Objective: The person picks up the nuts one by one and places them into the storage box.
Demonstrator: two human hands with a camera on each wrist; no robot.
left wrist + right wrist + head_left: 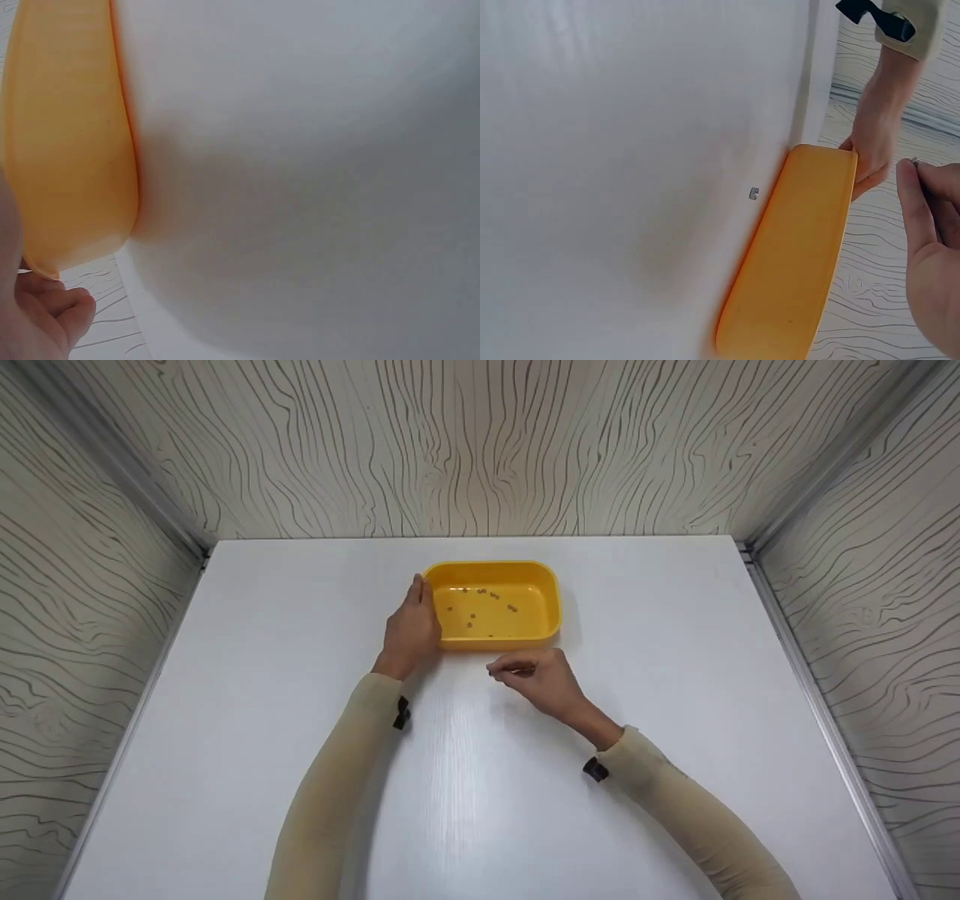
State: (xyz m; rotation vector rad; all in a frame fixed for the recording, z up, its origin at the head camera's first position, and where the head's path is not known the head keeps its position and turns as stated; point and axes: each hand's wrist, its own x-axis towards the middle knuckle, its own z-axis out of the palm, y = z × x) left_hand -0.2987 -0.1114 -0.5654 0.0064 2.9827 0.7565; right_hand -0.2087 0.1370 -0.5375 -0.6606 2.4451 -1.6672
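Note:
A shallow yellow plastic box (491, 644) sits toward the far side of the white table, with several tiny ring-like metal pieces (512, 608) scattered on its floor. My left hand (412, 626) grips the box's left side, its fingers at the rim; the left wrist view shows some fingers (56, 307) by the box corner. In front of the box, my right hand (541, 681) pinches a tiny metal piece (915, 160) between thumb and fingertip, mostly covered by the fingers. Another small silver piece (754, 193) shows against the table beside the box's outer wall in the right wrist view.
The white table (262, 660) extends around the box. Behind it stands a panel with a wood-grain line pattern (465, 450), and similar panels close off both sides. Metal frame bars (810, 675) run along the side edges. Both sleeves carry a small black wrist device (596, 769).

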